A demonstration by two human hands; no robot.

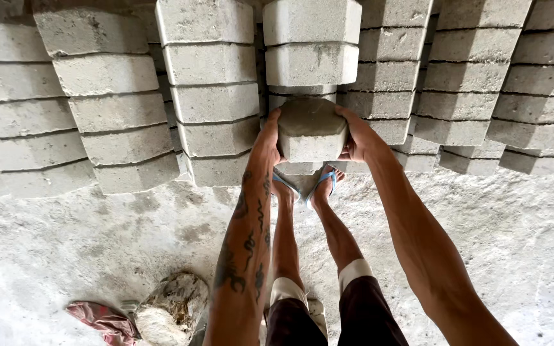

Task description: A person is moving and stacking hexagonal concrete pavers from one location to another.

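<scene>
You hold one hexagonal concrete paver point(311, 131) clamped between your left hand point(268, 144) and right hand point(356, 138), apparently above a short stack. Many full stacks of pavers point(209, 90) stand behind your grip; this block isn't set down yet.

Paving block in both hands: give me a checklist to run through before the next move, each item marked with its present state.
1. Left hand flat on the side of the paving block: ok.
2. Right hand on the opposite side: ok.
3. Block level, not tipping: ok.
4. Block clear of the stack right behind it: cannot tell; the gap is hidden.
5. Feet in blue sandals out from under the block: not ok; they stand directly below it.
6. Floor near the feet clear: not ok; a lump of rubble and a red rag lie to the left.
</scene>
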